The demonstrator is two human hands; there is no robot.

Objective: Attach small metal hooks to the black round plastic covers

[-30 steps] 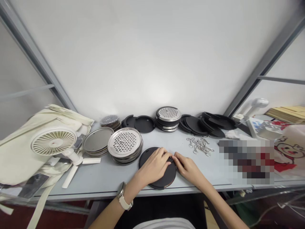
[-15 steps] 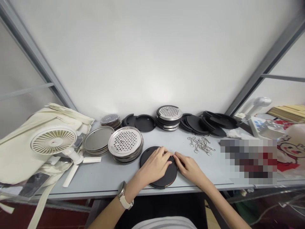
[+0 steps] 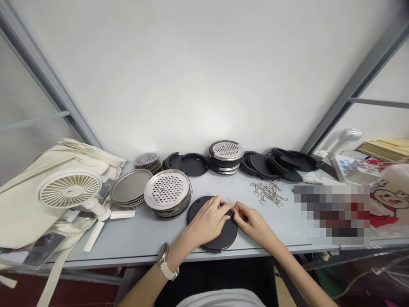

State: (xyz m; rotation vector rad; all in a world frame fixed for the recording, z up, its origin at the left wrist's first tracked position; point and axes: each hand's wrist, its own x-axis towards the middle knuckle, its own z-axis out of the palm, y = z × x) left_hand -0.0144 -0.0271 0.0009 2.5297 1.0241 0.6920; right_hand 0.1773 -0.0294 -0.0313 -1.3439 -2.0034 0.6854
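A pale grey desk (image 3: 284,226). A round black disc (image 3: 223,238) lies at the middle of the near edge; stacked metal plates (image 3: 168,189) stand toward the left edge, loose metal clips (image 3: 268,193) right of centre, black trays (image 3: 194,164) along the far edge.

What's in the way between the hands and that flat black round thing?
Nothing that I can see. The left hand rests right on the black disc, and the right hand is at its right edge. The metal clips lie farther back, off to the right.
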